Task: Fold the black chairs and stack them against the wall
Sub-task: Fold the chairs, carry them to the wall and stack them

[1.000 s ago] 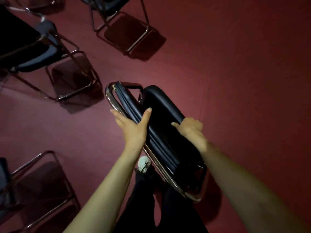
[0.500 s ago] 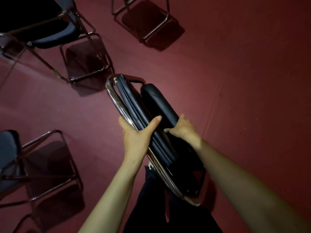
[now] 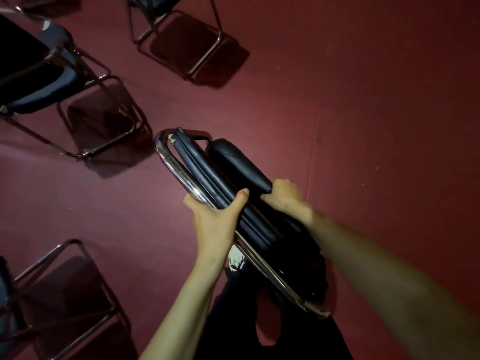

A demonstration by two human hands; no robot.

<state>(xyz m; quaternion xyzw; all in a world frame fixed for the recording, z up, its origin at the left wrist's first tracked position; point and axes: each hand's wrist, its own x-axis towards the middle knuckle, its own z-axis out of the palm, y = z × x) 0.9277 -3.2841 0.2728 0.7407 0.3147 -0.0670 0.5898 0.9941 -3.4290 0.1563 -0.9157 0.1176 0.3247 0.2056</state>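
Carrying stage, as judged. The folded black chair point(image 3: 233, 183) was held flat and slanted across the person's front, its rounded top end pointing away, its lower end down by the legs. It appeared clear of the red carpet point(image 3: 363, 126), though that lower end was too dark to be sure.

Left hand point(image 3: 215, 219): curled round the chrome frame point(image 3: 176, 170), thumb hooked over the back pad. This grip probably pinched frame and pad together so the fold could not spring open.

Right hand point(image 3: 284, 196): fingers wrapped over the edge of the seat cushion point(image 3: 239, 165), likely taking weight and steadying the far side.

A pale shoe point(image 3: 236, 258) showed just under the frame.

Three more chairs stood unfolded on the carpet: upper-left chair point(image 3: 39, 81), top chair point(image 3: 181, 42), lower-left chair point(image 3: 52, 294). No wall or stack was in view, so the task looked early. The swinging lower end might catch a leg or a neighbouring frame.
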